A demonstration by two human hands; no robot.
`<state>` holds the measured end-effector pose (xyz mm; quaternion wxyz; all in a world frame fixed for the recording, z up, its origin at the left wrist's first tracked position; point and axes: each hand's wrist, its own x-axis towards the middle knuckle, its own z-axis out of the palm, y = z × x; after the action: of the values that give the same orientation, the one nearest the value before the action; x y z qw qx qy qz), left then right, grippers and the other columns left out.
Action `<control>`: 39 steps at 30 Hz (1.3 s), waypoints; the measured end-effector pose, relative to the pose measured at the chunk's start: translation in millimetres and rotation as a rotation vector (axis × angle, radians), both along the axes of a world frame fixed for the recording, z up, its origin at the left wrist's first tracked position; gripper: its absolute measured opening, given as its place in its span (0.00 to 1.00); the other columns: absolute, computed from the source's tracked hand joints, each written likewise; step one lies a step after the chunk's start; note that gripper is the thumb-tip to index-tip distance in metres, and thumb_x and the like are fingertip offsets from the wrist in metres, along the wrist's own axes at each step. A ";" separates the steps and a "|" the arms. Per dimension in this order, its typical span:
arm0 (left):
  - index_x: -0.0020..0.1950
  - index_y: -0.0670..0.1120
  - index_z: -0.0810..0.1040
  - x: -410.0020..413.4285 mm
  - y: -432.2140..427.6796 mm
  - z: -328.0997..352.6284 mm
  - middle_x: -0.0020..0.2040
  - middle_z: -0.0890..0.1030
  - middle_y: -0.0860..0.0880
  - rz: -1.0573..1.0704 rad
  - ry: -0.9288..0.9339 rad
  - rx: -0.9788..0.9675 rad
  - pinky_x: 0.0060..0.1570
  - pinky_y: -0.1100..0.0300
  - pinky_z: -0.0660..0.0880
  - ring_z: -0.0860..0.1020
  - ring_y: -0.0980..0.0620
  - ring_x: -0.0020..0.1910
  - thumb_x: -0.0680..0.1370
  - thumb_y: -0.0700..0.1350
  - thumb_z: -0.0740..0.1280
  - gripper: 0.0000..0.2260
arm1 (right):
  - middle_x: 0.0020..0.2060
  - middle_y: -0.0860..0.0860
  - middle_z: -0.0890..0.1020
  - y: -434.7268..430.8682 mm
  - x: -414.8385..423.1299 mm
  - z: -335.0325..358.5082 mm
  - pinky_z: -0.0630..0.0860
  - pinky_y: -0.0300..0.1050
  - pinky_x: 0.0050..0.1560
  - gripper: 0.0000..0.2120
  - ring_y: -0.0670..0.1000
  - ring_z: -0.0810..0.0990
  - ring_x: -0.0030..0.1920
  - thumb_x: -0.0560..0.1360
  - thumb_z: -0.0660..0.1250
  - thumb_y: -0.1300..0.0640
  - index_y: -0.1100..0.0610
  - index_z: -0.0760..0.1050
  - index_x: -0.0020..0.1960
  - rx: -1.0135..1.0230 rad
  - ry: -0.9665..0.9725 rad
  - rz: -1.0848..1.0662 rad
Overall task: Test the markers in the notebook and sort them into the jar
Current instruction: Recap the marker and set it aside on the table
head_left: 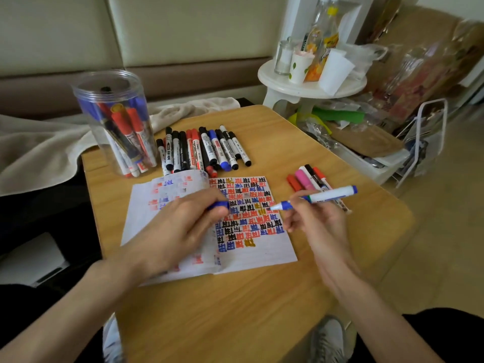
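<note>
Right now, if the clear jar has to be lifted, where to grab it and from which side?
Wrap the jar round its smooth wall about mid-height, coming from its near-left side. It stands upright and open-topped, so a side grip keeps its markers in; the loose marker row crowds its right.

A light wooden tabletop (262, 297) with rounded corners fills the middle. Behind it, cream padded wall panels (183, 27) run above a brown band (183, 74). A beige blanket (39, 148) lies crumpled at the left. At the right, a small round white stand (301, 89) carries bottles (318, 40) and paper cups (298, 66), with plastic bags (364, 56) and a white wire rack (427, 142) near it on the tan floor (445, 231). The light is soft and dim.
</note>
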<state>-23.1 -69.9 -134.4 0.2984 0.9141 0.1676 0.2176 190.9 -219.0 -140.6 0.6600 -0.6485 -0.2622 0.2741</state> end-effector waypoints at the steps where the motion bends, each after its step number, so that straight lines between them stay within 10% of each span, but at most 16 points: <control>1: 0.55 0.57 0.73 1.5 -5.3 -3.0 0.48 0.76 0.62 -0.015 0.025 0.048 0.45 0.64 0.72 0.77 0.60 0.48 0.85 0.56 0.56 0.08 | 0.36 0.56 0.84 0.3 -2.6 -3.7 0.78 0.47 0.40 0.03 0.52 0.81 0.35 0.81 0.69 0.64 0.61 0.82 0.52 -0.022 -0.026 0.018; 12: 0.60 0.54 0.76 -2.1 -5.9 -14.6 0.54 0.73 0.61 0.071 0.109 0.203 0.43 0.51 0.78 0.77 0.56 0.46 0.83 0.60 0.56 0.15 | 0.27 0.46 0.79 -3.4 -10.9 -16.9 0.75 0.36 0.34 0.04 0.45 0.76 0.29 0.78 0.74 0.62 0.63 0.82 0.50 -0.042 -0.143 0.164; 33: 0.60 0.55 0.78 0.2 -7.4 -18.3 0.54 0.74 0.60 0.124 0.170 0.249 0.38 0.60 0.73 0.71 0.59 0.40 0.81 0.59 0.60 0.13 | 0.26 0.39 0.78 -0.6 -14.7 -26.0 0.66 0.29 0.29 0.05 0.39 0.73 0.26 0.77 0.73 0.66 0.60 0.80 0.43 -0.074 -0.342 0.177; 39: 0.60 0.55 0.78 0.0 -6.6 -19.1 0.55 0.74 0.60 0.130 0.173 0.256 0.39 0.58 0.76 0.71 0.59 0.41 0.81 0.58 0.61 0.13 | 0.30 0.50 0.81 -0.7 -17.2 -25.6 0.69 0.33 0.30 0.06 0.40 0.73 0.29 0.76 0.74 0.65 0.57 0.80 0.43 -0.083 -0.343 0.194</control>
<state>-23.1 -76.5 -153.5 0.1493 0.9472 0.2223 0.1765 173.6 -219.7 -166.2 0.5491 -0.6838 -0.4205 0.2326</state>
